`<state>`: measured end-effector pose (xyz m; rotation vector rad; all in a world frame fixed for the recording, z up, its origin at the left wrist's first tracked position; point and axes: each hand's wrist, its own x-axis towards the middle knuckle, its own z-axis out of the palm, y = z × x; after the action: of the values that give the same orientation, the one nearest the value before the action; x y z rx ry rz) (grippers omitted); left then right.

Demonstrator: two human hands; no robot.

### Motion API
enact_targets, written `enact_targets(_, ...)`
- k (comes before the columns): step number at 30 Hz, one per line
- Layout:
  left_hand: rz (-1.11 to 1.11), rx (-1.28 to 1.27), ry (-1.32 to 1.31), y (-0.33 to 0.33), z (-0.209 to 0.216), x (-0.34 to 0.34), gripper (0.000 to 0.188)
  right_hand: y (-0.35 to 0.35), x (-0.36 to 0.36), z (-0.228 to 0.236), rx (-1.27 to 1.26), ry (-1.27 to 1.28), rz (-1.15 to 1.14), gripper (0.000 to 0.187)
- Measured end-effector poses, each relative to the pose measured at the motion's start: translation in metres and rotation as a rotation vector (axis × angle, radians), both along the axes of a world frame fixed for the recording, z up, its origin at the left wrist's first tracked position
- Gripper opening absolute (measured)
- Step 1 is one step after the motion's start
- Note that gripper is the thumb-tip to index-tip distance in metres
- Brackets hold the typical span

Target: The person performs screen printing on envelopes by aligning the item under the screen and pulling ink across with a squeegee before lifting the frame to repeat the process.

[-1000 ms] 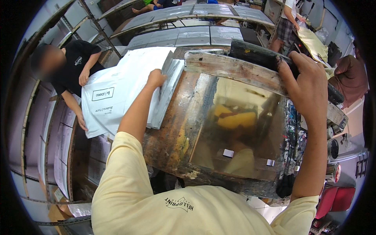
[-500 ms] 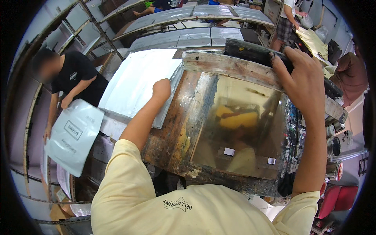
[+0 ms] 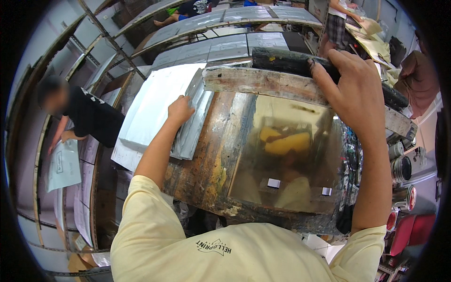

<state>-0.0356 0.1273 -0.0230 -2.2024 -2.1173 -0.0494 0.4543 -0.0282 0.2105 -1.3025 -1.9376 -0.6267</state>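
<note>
My left hand [image 3: 181, 110] is at the right edge of a thick stack of white plastic bags [image 3: 157, 101], its fingers closed on the edge of a bag. On the right, my right hand [image 3: 351, 87] is wrapped over a paint-stained black bar [image 3: 291, 61], thumb on its near side. This bar lies along a worn wooden frame beam [image 3: 263, 82]. Below the beam is a shiny, brownish reflective plate [image 3: 286, 174] with two small white pieces on it, set on a paint-spattered wooden board [image 3: 202, 164].
At left a co-worker [image 3: 94, 115] in black holds a printed white bag [image 3: 65, 164] beside metal racks [image 3: 40, 155]. Shelves with white bags [image 3: 230, 47] stand behind. Paint cans [image 3: 400, 169] and a red chair [image 3: 408, 235] are at right. Another person [image 3: 336, 26] stands at the far right.
My left hand has moved slightly left along the stack's edge, its bag edges now fanned. My right hand keeps hold of the bar. The co-worker has carried the printed bag left to the rack.
</note>
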Motion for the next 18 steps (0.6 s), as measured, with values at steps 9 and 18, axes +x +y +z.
enact_targets(9, 0.107, 0.131, 0.115, -0.008, -0.018, 0.029, 0.043, -0.002, -0.001, 0.002, -0.028, 0.012, 0.012, 0.048)
enact_targets(18, -0.053, 0.144, 0.033, 0.007, -0.042, 0.006, 0.034, -0.001, 0.001, -0.004, -0.015, 0.009, -0.002, 0.054)
